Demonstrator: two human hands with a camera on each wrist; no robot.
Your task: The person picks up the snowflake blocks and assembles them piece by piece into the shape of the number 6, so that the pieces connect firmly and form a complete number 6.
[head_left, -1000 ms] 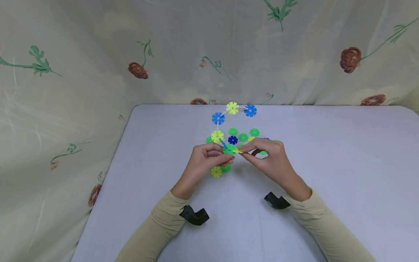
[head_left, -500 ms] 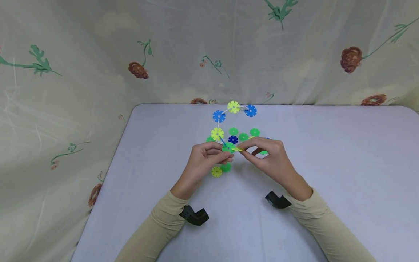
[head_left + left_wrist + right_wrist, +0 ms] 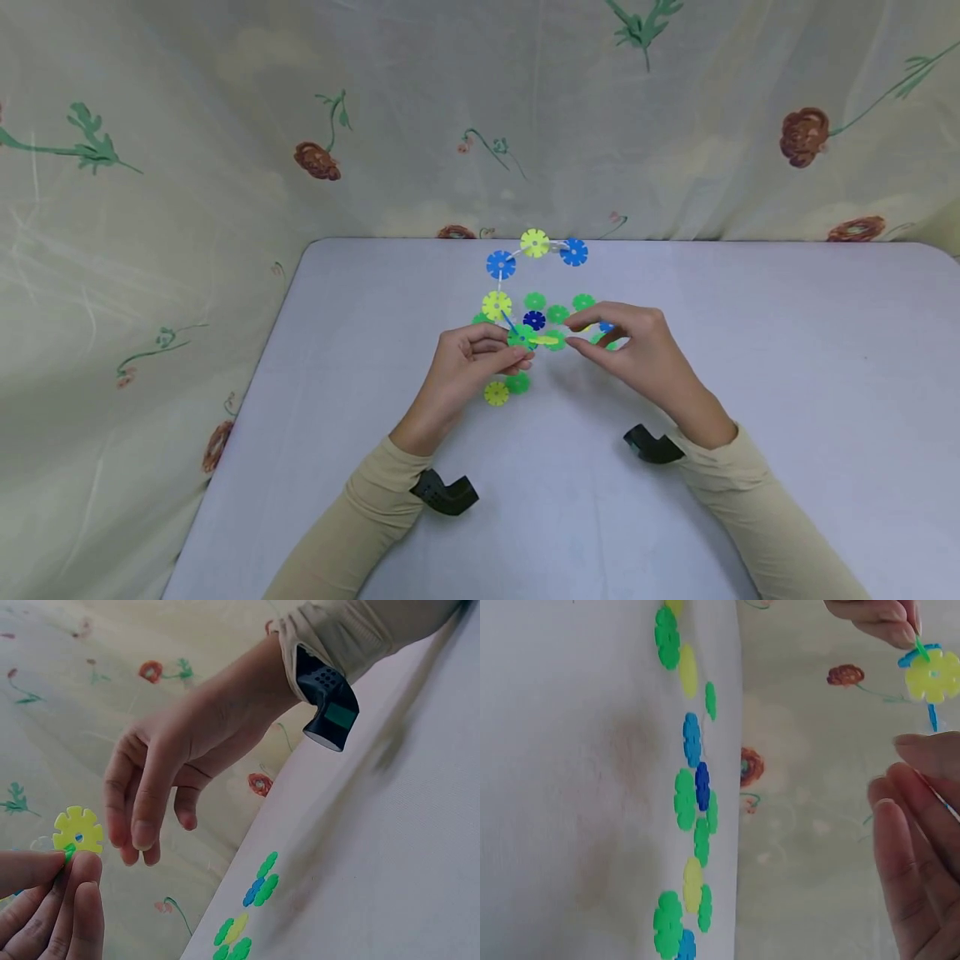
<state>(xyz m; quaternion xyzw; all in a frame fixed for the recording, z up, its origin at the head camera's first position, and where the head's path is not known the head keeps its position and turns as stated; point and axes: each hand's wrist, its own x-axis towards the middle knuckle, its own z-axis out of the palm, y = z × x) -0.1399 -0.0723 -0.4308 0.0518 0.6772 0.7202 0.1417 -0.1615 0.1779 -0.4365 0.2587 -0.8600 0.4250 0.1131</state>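
My left hand [image 3: 476,354] pinches a green notched plastic disc [image 3: 522,337] between thumb and fingers. A yellow disc [image 3: 546,340] is slotted into its right side, seen face-on in the right wrist view. From the green disc a linked chain runs away from me: a blue disc seen edge-on, a yellow disc [image 3: 497,305], a blue disc [image 3: 500,264], another yellow disc [image 3: 535,242] and a blue end disc [image 3: 574,252], with white discs edge-on between. Just right of the slotted yellow disc, my right hand [image 3: 637,350] holds nothing; its thumb and index finger are apart.
Several loose discs lie on the white-covered table [image 3: 375,333], among them a dark blue disc [image 3: 534,320] and a green disc [image 3: 583,302]. Nearer to me lie another yellow disc [image 3: 497,393] and green disc [image 3: 517,383]. A flowered cloth [image 3: 405,108] hangs behind.
My right hand has let go of the yellow disc and moved off to the right. The yellow disc stays joined to the green one. My left hand keeps its hold with little movement.
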